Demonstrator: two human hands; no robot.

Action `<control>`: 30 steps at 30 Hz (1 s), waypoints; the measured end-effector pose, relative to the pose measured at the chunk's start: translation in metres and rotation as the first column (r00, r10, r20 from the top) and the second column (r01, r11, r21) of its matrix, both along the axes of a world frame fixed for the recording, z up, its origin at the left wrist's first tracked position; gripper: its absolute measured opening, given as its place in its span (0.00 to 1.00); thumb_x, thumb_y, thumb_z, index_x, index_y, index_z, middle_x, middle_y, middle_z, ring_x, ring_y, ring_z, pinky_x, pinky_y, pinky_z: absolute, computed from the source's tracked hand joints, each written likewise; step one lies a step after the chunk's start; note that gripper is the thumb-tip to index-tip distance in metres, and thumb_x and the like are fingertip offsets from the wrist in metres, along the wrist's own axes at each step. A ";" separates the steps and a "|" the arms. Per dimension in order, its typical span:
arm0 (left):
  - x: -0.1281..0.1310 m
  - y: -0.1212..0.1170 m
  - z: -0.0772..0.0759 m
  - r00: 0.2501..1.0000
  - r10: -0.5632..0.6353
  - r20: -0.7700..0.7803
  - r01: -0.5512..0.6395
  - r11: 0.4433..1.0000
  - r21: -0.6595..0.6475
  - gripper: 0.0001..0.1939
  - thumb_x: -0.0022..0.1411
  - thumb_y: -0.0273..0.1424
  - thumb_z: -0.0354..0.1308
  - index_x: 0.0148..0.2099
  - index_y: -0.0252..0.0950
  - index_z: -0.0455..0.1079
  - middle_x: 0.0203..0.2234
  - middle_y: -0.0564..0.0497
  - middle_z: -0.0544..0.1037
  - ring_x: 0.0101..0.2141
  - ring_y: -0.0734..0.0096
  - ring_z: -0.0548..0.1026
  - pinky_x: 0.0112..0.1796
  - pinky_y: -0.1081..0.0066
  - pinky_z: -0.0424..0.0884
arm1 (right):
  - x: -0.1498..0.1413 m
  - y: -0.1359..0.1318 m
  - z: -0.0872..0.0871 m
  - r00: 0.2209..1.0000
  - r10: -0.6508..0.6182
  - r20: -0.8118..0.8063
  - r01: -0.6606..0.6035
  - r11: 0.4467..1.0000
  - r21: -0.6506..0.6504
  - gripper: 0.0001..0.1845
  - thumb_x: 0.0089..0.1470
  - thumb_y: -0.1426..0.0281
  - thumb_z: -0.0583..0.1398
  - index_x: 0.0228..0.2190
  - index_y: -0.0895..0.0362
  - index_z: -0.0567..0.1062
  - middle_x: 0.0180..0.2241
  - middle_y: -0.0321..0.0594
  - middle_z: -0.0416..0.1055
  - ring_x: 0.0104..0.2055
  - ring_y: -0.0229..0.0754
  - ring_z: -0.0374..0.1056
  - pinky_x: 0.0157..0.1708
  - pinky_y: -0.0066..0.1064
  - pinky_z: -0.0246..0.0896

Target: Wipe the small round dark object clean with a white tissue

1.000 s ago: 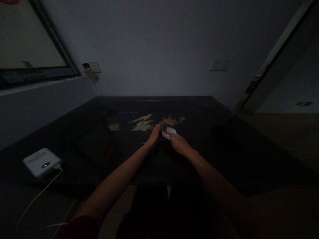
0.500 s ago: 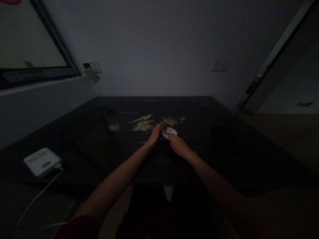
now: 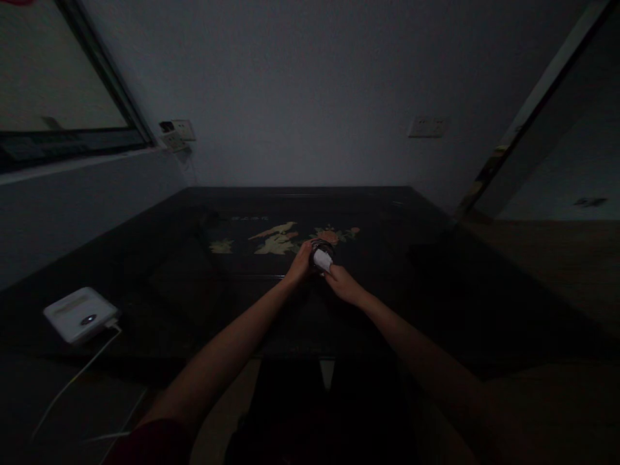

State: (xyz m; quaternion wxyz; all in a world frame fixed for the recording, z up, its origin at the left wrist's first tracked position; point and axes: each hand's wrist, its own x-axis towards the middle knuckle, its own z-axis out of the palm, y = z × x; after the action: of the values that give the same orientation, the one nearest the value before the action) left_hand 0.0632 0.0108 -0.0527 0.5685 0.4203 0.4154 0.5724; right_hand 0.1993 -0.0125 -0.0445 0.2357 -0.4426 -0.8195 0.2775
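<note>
At the middle of the dark table [image 3: 290, 316], my left hand [image 3: 300, 262] is wrapped around the left side of a dark, round, cup-like container [image 3: 323, 244] with a shiny rim. Its exact kind is lost in the dimness. My right hand [image 3: 343, 284] pinches a white tissue or cloth [image 3: 322, 259], which lies against the container's opening. Whether the cloth reaches down to the bottom is hidden. Both forearms stretch forward from the near edge.
A white box-shaped device [image 3: 81, 315] with a white cable [image 3: 75, 381] sits at the table's left front. Bird and flower decoration [image 3: 276, 240] covers part of the tabletop. Wall sockets [image 3: 427, 126] are behind, and a window [image 3: 62, 71] is at upper left.
My right hand has moved slightly down, and the white cloth has shifted left, from the container's right side into its opening. My left hand keeps its hold on the container.
</note>
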 end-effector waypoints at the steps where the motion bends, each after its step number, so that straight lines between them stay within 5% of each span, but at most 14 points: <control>1: 0.000 0.000 0.001 1.000 0.013 0.009 -0.013 1.000 -0.014 0.18 0.67 0.41 0.46 0.51 0.37 0.68 0.42 0.47 0.76 0.35 0.69 0.74 0.32 0.74 0.70 | 0.001 -0.001 0.001 0.997 -0.015 0.069 0.013 1.000 0.023 0.18 0.55 0.80 0.49 0.42 0.68 0.74 0.42 0.56 0.75 0.46 0.50 0.71 0.47 0.36 0.63; 11: 0.000 0.000 0.002 0.989 -0.010 0.148 0.032 0.989 -0.146 0.21 0.64 0.45 0.50 0.49 0.35 0.69 0.35 0.47 0.78 0.26 0.73 0.73 0.26 0.76 0.69 | 0.016 0.001 0.012 0.946 -0.018 0.324 -0.096 0.938 0.334 0.26 0.54 0.84 0.49 0.53 0.62 0.69 0.57 0.50 0.66 0.61 0.46 0.59 0.59 0.37 0.53; 24: -0.017 0.002 0.013 0.845 -0.256 0.469 0.357 0.923 -0.140 0.24 0.64 0.49 0.48 0.49 0.36 0.71 0.39 0.45 0.78 0.40 0.65 0.76 0.44 0.65 0.72 | 0.017 0.010 0.001 0.999 0.044 -0.001 -0.040 0.910 0.413 0.28 0.48 0.84 0.49 0.51 0.63 0.71 0.53 0.51 0.69 0.59 0.45 0.62 0.60 0.41 0.54; 30: -0.017 -0.003 0.011 0.875 -0.346 0.339 0.384 0.922 -0.051 0.15 0.52 0.28 0.66 0.43 0.34 0.73 0.41 0.48 0.78 0.41 0.70 0.75 0.50 0.68 0.67 | 0.020 0.014 -0.002 0.985 0.002 -0.171 0.067 0.915 0.398 0.25 0.50 0.81 0.50 0.49 0.66 0.72 0.49 0.56 0.71 0.55 0.49 0.66 0.58 0.42 0.56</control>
State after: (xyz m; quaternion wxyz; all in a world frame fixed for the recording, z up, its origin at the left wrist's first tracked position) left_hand 0.0467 0.0079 -0.0421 0.7501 0.3577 0.2624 0.4905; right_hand 0.2195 0.0014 -0.0464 0.3942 -0.3732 -0.8288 0.1355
